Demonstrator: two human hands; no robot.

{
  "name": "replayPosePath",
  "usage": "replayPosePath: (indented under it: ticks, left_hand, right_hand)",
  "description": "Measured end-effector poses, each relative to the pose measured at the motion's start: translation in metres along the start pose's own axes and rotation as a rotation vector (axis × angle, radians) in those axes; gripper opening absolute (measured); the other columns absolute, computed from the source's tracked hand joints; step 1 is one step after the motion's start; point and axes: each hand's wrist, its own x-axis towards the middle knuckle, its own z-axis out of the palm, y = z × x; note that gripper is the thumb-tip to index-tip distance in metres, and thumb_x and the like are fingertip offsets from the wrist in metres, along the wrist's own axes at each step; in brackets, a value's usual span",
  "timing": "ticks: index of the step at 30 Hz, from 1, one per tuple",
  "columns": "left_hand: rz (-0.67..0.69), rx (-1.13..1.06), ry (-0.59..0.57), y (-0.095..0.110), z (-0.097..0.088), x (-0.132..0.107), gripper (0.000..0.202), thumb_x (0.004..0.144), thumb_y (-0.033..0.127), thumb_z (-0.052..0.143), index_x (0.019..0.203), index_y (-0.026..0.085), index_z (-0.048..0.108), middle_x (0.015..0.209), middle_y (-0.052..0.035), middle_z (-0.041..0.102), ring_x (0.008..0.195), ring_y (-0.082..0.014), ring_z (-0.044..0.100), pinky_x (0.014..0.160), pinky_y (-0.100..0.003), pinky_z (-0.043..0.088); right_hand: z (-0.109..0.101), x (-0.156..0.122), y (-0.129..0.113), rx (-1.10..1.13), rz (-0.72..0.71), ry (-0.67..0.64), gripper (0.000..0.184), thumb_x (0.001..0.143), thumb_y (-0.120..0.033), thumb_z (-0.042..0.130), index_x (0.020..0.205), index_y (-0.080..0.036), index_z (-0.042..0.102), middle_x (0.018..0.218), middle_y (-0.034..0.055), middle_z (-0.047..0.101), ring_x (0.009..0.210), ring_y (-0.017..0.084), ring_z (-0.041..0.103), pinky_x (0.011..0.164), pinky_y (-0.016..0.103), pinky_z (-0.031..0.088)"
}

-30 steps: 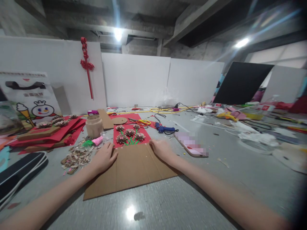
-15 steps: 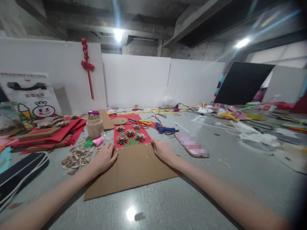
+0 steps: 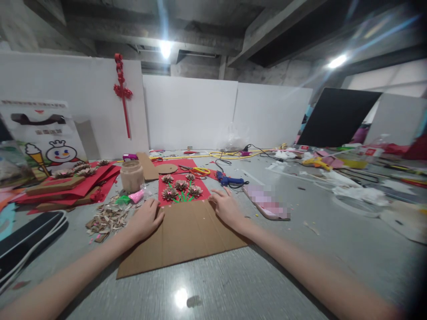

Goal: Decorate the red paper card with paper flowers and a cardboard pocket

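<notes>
A flat brown cardboard sheet [image 3: 193,235] lies in front of me, its far edge against a red card [image 3: 203,191] bearing several pinecone-like flowers [image 3: 181,185] with green stems. At the sheet's far left corner, my left hand [image 3: 147,218] is closed on the edge, fingers curled over it. My right hand [image 3: 228,208] rests by the far right corner, its fingers loosened and apart, the fingertips beside the red card. Whether its underside still touches the cardboard is hard to see.
Left of the sheet are brown scraps [image 3: 108,218], a jar [image 3: 131,176] and stacked red cards [image 3: 75,186]. A blue glue gun [image 3: 230,179] and a phone [image 3: 265,202] lie to the right. Scissors with yellow handles [image 3: 201,171] sit behind the flowers.
The fingers of my right hand have lifted and spread from the cardboard's far right corner. My left hand and the cardboard stay in place.
</notes>
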Motion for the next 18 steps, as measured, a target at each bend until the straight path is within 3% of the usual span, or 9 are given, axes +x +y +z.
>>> replayPosePath:
  ticks: [18]
  left_hand:
    - [-0.003,0.012,0.000,0.0034,-0.0042,-0.0010,0.027,0.084,0.032,0.030,0.088,0.015,0.050,0.090,-0.0093,0.054,0.086,-0.0204,0.052,0.080,-0.034,0.041]
  right_hand:
    - [-0.0001,0.0004,-0.0011,0.009,-0.008,0.012,0.030,0.072,0.000,0.042,0.082,-0.017,0.064,0.089,0.0074,0.068,0.106,0.019,0.052,0.100,0.046,0.020]
